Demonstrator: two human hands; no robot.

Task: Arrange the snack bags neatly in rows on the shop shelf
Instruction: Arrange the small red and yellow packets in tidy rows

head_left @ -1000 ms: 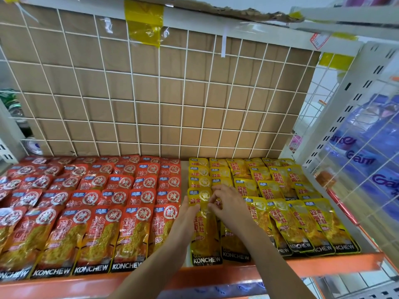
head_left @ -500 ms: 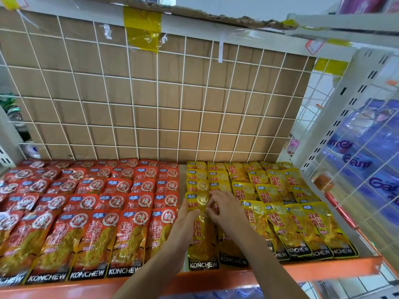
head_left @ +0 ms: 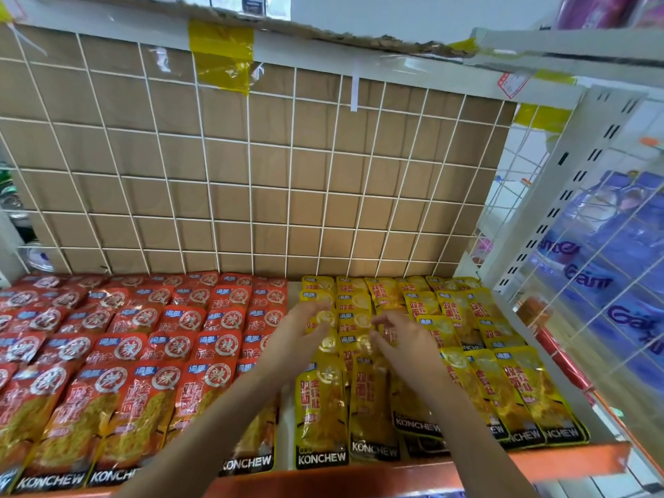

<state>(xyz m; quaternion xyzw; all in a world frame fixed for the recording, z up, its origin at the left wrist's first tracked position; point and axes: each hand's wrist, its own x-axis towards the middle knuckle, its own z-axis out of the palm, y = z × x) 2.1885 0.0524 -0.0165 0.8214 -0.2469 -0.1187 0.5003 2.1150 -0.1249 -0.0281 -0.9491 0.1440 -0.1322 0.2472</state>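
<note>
Yellow snack bags (head_left: 517, 400) are laid flat in overlapping rows on the right part of the shelf (head_left: 560, 461), from about 3 to 5 o'clock in the view, each row lapped over the foot of the one behind, with the word KONCHEW printed along the bottom of the front row. Red snack bags (head_left: 118, 400) of the same make are ranged in like rows on the left part, from 7 to 9 o'clock, and a narrow strip of bare shelf is left between the two colours. Both forearms are brought in from 6 o'clock and stretched toward 12 o'clock over the two leftmost yellow columns. The left hand (head_left: 298, 336) is set at the left edge of the yellow block, its fingers (head_left: 312, 316) loosely curved and close together against a bag in the middle rows; whether that bag is gripped cannot be told through the blur. The right hand (head_left: 406, 343) is placed just beside it, at its 3 o'clock, with fingers (head_left: 386, 323) curled and the thumb held apart below them over the top of a bag; whether anything is pinched cannot be told either. Behind the rows, at 12 o'clock, a white wire grid (head_left: 250, 181) is backed by brown cardboard (head_left: 179, 159), and a strip of yellow tape (head_left: 221, 59) is stuck over its top edge. At 3 o'clock, blue packs (head_left: 611, 267) are seen through a wire side panel.
</note>
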